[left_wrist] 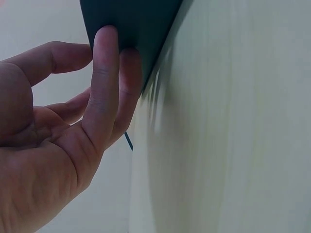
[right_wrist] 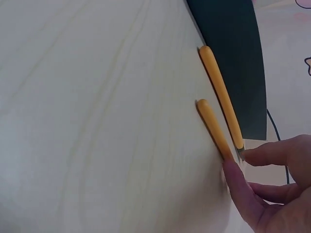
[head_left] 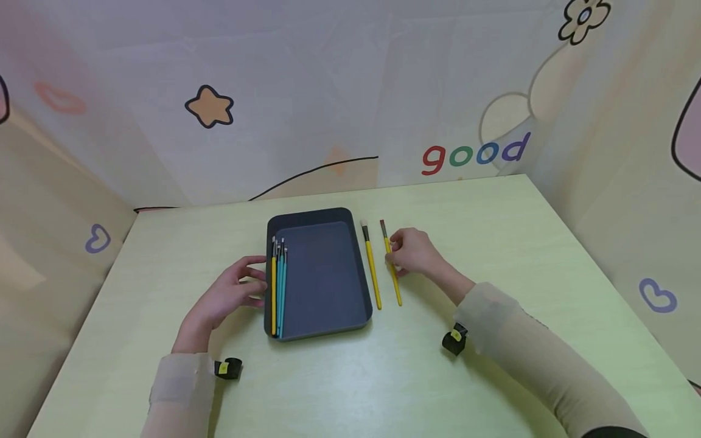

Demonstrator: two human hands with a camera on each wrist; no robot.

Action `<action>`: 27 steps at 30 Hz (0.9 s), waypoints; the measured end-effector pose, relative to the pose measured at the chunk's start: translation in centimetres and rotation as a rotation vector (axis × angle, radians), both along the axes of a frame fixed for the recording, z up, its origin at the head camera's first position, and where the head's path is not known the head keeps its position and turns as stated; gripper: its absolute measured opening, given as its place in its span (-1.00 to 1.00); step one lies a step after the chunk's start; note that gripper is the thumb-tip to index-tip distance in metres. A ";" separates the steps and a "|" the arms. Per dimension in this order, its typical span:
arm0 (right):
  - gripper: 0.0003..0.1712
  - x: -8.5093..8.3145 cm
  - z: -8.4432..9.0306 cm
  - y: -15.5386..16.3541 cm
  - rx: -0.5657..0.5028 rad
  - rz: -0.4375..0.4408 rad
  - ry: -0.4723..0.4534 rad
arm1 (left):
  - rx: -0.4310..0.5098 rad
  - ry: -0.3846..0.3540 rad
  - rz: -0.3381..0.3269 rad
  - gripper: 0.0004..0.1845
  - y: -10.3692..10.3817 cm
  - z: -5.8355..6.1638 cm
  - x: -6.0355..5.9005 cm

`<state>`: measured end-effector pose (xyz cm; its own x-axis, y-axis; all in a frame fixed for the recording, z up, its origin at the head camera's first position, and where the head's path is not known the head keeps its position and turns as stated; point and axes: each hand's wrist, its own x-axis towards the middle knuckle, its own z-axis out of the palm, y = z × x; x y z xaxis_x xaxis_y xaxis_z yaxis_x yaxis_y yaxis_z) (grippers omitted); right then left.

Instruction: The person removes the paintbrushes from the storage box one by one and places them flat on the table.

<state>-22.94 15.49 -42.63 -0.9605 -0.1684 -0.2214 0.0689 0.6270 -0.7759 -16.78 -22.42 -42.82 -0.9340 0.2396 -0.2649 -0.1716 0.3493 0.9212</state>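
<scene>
We see first the pale green surface (head_left: 350,377), which carries all the things, and near its middle a dark grey tray (head_left: 323,277) with its long side running away from us. Along the left wall of the tray lie several brushes (head_left: 278,286), yellow and teal, all parallel to this wall. Our left hand (head_left: 227,298) stands just outside the left wall; in the left wrist view its straight fingers (left_wrist: 104,87) touch the outer side of the tray and are curled around nothing, so this hand is released and only steadies the tray. Our right hand (head_left: 413,250) lies to the right of the tray, on the outer yellow brush (head_left: 392,271); its fingers (right_wrist: 240,187) are bent and their tips press this brush near its upper half, but we cannot tell surely if they already pinch it or only touch it. Between this brush and the tray lies the inner yellow brush (head_left: 372,267), free and just beside the right wall. Both brushes have their long axis parallel to the tray, bristles far from us. The right hand is clearly the nearer one to them, and the tray lies to the left of its fingers, with the inner brush between.
</scene>
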 end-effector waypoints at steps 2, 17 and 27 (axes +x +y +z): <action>-0.51 0.0 0.3 0.0 -0.005 0.002 0.028 | 0.001 -0.003 0.000 -0.31 0.0 0.0 0.0; -0.60 1.0 1.9 -3.9 -0.425 0.088 0.002 | -0.003 0.001 -0.002 -0.31 -0.1 0.1 0.1; -0.48 1.8 2.1 -6.9 -0.601 0.203 -0.273 | 0.004 0.002 -0.012 -0.33 -0.1 0.1 0.0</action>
<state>-21.19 8.58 -40.56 -0.8202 -0.5081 -0.2629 0.2380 0.1150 -0.9644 -16.78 -22.48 -42.69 -0.9316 0.2516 -0.2624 -0.1661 0.3474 0.9229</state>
